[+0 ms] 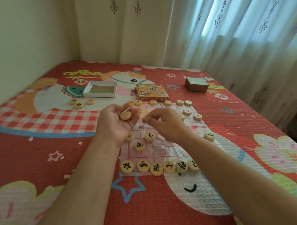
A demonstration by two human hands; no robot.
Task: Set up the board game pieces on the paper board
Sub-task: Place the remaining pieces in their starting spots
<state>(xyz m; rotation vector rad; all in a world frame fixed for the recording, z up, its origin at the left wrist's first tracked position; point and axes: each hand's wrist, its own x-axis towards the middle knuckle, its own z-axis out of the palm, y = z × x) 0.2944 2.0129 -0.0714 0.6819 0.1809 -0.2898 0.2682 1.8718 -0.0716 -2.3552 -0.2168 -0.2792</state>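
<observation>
Nearest, on the quilted cover, the near edge of the paper board is lined with a row of black-lettered pieces, six discs set side by side, several touching. Just beyond them three more black pieces are laid on the grid, and a fourth is seen at the board's right edge.

Above the middle of the board, the left hand is turned palm up, and a blank-faced piece is cradled on its curled fingers with the lettered side hidden. The right hand is held just beside it, knuckles up, thumb and forefinger drawn together. Whether anything is pinched between them cannot be told.

The coming move is judged to turn on this: the cradled disc lies to the left of the right fingertips and slightly beyond them, near but apart. Being round and flat, it has no long axis to be matched. The right hand is the one placed to take it.

Farther off, red-lettered pieces are ranged along the far edge and right side of the board. Off the board to the left three loose pieces are left waiting. Beyond lie an open white tray, an orange box and a grey box.
</observation>
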